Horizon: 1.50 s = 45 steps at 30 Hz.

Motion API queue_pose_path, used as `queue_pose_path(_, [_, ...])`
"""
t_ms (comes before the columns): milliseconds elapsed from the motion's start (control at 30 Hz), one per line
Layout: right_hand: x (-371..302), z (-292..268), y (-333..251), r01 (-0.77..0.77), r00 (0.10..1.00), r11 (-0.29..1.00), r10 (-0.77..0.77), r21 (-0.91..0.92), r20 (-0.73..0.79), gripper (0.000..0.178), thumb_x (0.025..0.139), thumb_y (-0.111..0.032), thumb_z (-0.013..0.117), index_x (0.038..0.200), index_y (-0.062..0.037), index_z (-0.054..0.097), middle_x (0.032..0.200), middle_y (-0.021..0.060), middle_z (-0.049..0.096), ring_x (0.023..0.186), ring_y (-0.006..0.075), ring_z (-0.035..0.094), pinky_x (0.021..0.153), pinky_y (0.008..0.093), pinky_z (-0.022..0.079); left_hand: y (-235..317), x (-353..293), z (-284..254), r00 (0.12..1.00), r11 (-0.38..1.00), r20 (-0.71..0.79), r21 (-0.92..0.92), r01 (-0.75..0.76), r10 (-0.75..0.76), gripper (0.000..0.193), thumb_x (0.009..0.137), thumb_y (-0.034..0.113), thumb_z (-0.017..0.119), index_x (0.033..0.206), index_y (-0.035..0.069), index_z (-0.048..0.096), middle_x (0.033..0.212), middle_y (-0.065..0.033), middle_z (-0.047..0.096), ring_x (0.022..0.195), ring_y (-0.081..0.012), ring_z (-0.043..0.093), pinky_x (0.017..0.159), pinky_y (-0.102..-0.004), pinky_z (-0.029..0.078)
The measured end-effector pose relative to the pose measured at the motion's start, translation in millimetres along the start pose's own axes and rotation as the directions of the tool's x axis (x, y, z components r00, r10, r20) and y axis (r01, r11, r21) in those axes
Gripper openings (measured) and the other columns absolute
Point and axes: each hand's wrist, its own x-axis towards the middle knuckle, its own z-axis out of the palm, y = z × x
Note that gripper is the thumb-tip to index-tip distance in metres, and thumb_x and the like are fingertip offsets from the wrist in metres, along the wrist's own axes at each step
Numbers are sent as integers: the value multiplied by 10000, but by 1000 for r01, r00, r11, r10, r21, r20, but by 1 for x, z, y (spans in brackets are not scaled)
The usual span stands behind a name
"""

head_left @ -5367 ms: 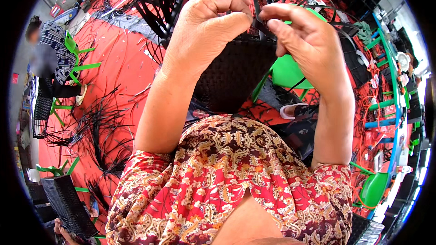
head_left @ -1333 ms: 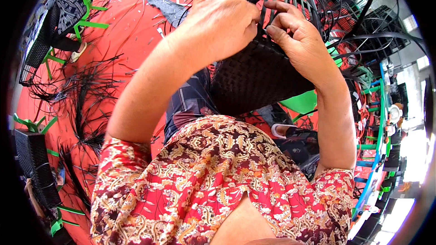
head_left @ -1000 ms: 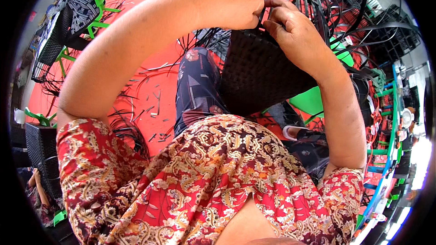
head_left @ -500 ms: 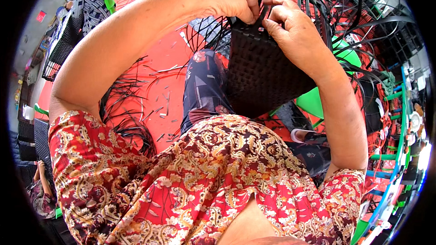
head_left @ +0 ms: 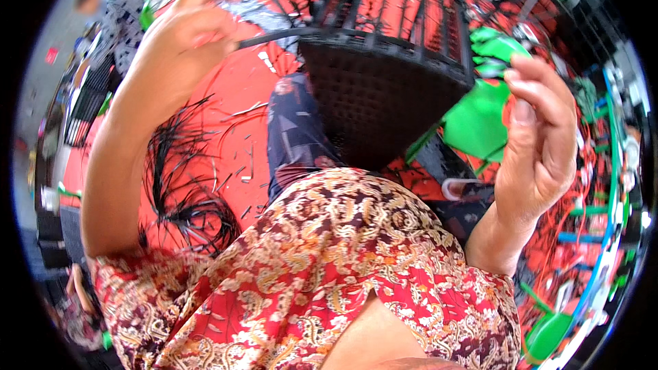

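Observation:
A black woven basket [head_left: 377, 99] rests against my legs, its tightly woven side toward me and upright strips rising past it at the far side. To its left my left hand [head_left: 195, 31], blurred by motion, pinches the end of a flat black strip [head_left: 271, 38]. That strip runs nearly level from my fingers to the basket's upper left corner. My right hand [head_left: 541, 130] is raised on the right, apart from the basket, its fingers loosely bent and nothing visible in them.
Black strips lie bundled on the red floor [head_left: 226, 120] at left, among cut scraps. A green stool [head_left: 480, 123] stands right of the basket. Another person [head_left: 113, 24] is at the far left, and one person's arm [head_left: 82, 291] shows at the lower left.
My hands have parted from the basket's upper edge. The left one has moved left with the black strip; the right one has swung right and nearer. The basket has shifted slightly left.

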Motion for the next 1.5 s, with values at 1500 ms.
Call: queue_pose_path(1500, [49,-15,5,-34,766,927,264,-373,586,197,747,-98,640,901,7,577,908,118,543,799,265,547,716,357,451,-20,-20,97,970,-399,85,-917,-13,-228,103,914,85,451,949,17,519,1105,-207,590,933,-244,602,816,-355,486])
